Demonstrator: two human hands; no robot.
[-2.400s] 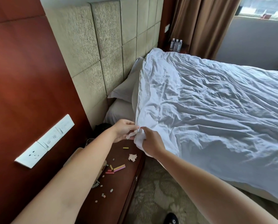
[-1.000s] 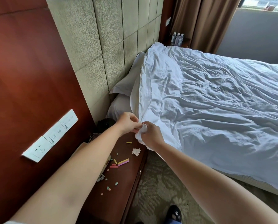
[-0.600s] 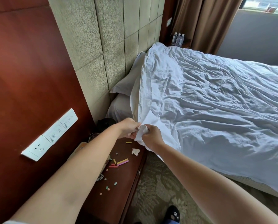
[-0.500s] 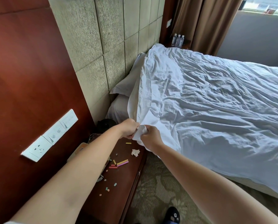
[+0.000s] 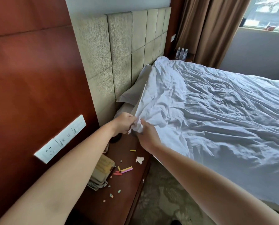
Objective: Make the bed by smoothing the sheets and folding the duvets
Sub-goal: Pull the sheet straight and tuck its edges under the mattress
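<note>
At bedside, both hands (image 5: 135, 129) pinching duvet corner (image 5: 138, 125)

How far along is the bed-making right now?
Early. Done: the duvet is spread across the bed and overlaps the pillow. In hand: the left hand and right hand both pinch its near corner beside the nightstand. Left: the duvet is heavily wrinkled and unfolded, so smoothing and folding remain.
</note>
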